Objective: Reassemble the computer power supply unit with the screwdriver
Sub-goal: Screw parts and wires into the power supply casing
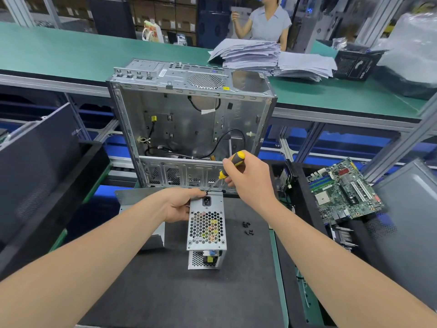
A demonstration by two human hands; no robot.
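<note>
Clasps the power supply unit (205,223) on the surface (189,292) in the left grip (179,205); grasps the screwdriver (234,163) in the right grip (248,179), tip at the unit's top edge.

The power supply unit (206,223) stands mid-mat (189,292), the left hand (179,205) gripping its left side and the screwdriver (230,165), held in the right hand (246,178), touching its far end. Behind it, at the mat's far edge, stands the computer case (189,124). What seem to be screws (247,228) lie just right of the unit; the motherboard (345,192) lies beyond the mat's right edge.
</note>
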